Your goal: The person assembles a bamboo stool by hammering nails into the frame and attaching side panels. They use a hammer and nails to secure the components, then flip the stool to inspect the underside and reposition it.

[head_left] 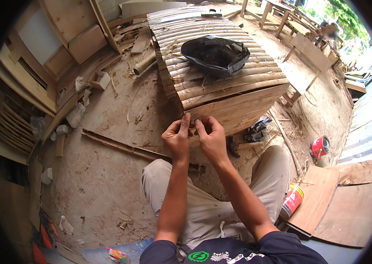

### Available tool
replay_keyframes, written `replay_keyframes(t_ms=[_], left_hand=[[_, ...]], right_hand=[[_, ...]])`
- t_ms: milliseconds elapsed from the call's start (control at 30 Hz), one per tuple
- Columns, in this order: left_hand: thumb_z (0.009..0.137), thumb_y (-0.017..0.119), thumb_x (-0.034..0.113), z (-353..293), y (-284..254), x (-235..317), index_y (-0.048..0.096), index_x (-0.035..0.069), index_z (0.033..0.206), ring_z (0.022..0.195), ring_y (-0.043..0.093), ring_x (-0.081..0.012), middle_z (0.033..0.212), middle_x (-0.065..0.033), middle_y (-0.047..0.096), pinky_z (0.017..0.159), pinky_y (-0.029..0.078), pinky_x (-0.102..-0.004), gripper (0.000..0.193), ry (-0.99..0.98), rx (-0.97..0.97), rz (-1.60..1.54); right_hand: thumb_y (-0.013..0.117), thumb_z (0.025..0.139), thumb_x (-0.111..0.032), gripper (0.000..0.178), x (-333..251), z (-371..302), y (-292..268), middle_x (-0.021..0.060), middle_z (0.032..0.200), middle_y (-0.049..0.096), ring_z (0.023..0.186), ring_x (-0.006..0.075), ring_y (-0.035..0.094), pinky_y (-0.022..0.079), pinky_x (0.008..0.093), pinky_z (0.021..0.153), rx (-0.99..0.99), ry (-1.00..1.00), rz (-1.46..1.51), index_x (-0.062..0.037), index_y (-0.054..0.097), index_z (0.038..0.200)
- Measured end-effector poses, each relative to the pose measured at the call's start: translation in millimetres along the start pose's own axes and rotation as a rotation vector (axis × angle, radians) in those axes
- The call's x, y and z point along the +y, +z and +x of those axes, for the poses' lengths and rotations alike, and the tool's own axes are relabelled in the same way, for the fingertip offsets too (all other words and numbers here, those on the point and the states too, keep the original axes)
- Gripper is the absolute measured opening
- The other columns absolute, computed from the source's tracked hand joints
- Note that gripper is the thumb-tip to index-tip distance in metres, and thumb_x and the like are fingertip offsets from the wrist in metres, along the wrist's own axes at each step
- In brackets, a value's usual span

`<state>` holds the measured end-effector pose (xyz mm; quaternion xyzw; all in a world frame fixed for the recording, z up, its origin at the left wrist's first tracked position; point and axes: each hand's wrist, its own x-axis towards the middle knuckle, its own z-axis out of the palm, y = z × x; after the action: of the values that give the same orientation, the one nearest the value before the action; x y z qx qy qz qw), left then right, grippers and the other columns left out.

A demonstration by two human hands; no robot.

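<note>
My left hand [178,136] and my right hand [211,137] meet at the near lower corner of a wooden box [234,103] clad with split bamboo strips. Fingertips of both hands pinch together against the box's plywood face, around something too small to make out. A black plastic bag [216,53] lies open on top of the box. My knees in light trousers frame the hands from below.
A hammer [233,145] and a dark cloth [257,129] lie on the dirt floor beside the box. A long bamboo strip [124,147] lies to the left. Two red cans [320,146] [292,200] sit right, near plywood sheets [326,202]. Timber is stacked at left.
</note>
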<state>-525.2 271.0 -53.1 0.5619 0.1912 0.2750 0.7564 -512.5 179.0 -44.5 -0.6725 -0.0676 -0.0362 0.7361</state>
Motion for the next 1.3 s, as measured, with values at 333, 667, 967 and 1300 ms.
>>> replay_keyframes(t_ms=[333,667,967,1300], left_hand=[[0.092,0.073,0.013,-35,4,-22,0.075,0.0,0.105,0.078,0.063,-0.0079,0.092,-0.0024,0.073,0.068,0.049,-0.0229,0.018,-0.186,-0.391,0.114],[0.092,0.073,0.013,-43,30,-57,0.076,0.001,0.098,0.076,0.064,-0.0089,0.086,-0.001,0.072,0.07,0.052,-0.0258,0.013,-0.448,-0.447,0.22],[0.095,0.071,0.02,-41,46,-59,0.069,0.003,0.105,0.075,0.069,-0.0125,0.089,-0.0063,0.073,0.064,0.055,-0.0262,0.019,-0.371,-0.376,0.229],[0.092,0.071,0.003,-57,24,-34,0.071,-0.004,0.104,0.081,0.072,-0.019,0.092,-0.0134,0.074,0.072,0.062,-0.0299,0.014,-0.26,-0.353,0.004]], right_hand=[[0.072,0.085,-0.002,0.017,18,-31,-55,0.0168,0.09,0.068,0.075,0.0281,0.067,0.053,0.0338,0.069,0.123,-0.246,-0.356,0.0034,0.065,0.099],[0.073,0.085,-0.008,0.02,36,-27,-116,0.0169,0.087,0.071,0.079,0.0314,0.071,0.055,0.0377,0.07,-0.05,-0.104,-0.412,0.0,0.068,0.102],[0.069,0.085,-0.033,0.035,189,61,-232,0.0207,0.093,0.07,0.092,0.0387,0.068,0.055,0.0466,0.08,-0.381,-0.078,-1.116,-0.0042,0.069,0.104],[0.068,0.083,-0.019,0.043,306,25,-253,0.0149,0.125,0.063,0.123,0.0301,0.057,0.041,0.0508,0.103,-0.623,0.218,-1.788,-0.0114,0.063,0.125]])
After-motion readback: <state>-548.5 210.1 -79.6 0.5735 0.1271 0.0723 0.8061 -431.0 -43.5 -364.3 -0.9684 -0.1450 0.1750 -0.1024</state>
